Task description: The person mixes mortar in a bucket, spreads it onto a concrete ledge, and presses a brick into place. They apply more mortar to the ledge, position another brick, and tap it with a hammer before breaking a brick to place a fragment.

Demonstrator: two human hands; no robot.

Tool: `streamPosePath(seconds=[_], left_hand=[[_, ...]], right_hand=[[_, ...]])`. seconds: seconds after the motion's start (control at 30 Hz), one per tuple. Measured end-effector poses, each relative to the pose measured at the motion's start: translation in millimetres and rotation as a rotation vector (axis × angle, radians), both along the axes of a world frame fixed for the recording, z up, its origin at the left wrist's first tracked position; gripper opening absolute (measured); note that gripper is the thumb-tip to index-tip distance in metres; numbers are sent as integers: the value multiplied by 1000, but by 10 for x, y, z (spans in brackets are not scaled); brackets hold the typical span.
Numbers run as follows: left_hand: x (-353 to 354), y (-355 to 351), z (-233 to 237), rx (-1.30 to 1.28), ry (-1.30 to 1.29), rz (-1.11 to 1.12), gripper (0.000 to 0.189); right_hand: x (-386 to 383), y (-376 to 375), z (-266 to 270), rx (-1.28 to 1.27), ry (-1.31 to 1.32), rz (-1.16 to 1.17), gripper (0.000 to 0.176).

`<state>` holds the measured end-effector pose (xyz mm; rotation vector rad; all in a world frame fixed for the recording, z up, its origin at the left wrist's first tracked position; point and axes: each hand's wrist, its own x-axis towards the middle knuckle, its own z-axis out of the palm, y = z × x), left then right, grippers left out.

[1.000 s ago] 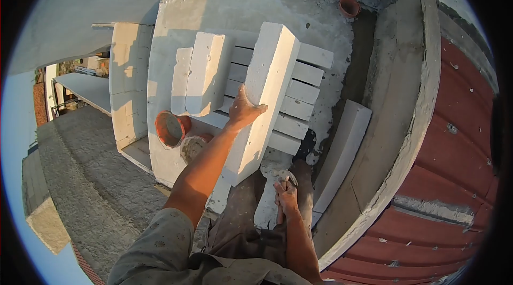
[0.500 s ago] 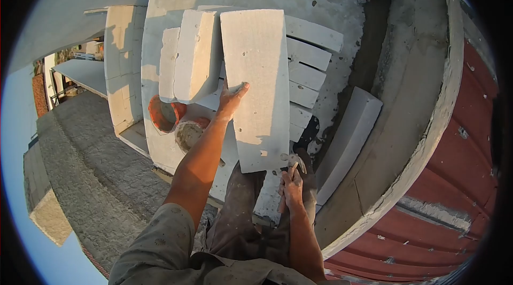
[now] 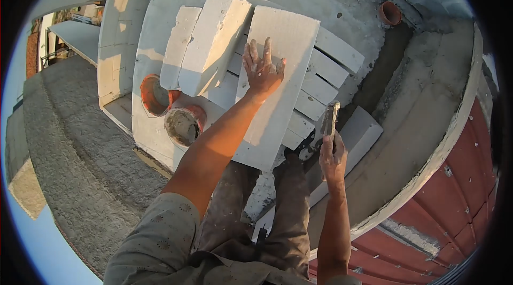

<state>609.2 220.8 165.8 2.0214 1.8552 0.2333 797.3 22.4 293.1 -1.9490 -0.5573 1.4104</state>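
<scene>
My left hand (image 3: 263,75) lies on the upper part of a long white block (image 3: 283,55), palm down with fingers spread. The block slants across several narrow white blocks (image 3: 327,66) laid side by side. In my right hand (image 3: 333,159), right of the long block's lower end, is a hammer (image 3: 331,116) with its mortar-smeared head upward, seen nearly edge-on. Left of the long block, a thick white block (image 3: 214,39) leans beside a thinner one (image 3: 179,44).
Two orange buckets, one empty-looking (image 3: 155,95) and one holding grey mortar (image 3: 181,126), stand at left. Another white block (image 3: 360,130) lies by the right-hand ledge (image 3: 427,119). A small orange pot (image 3: 390,13) sits at the back. Red metal roofing (image 3: 443,205) lies beyond the ledge.
My left hand has gone from gripping the block's left edge to lying flat on its face. The block now leans more to the right. My right hand has raised the hammer, moving right.
</scene>
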Motion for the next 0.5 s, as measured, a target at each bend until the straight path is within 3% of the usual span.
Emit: streamPosePath(seconds=[0.07, 0.17, 0.23, 0.5], left_hand=[[178, 223, -278, 83, 27, 1, 79], [270, 306, -566, 145, 94, 25, 75], [339, 401, -524, 156, 113, 34, 75], [317, 349, -475, 35, 128, 59, 77]], right_hand=[[207, 230, -387, 72, -397, 176, 37], [319, 814, -512, 107, -160, 105, 32], [345, 1290, -698, 147, -319, 272, 28], [56, 2888, -1419, 337, -490, 360, 30]])
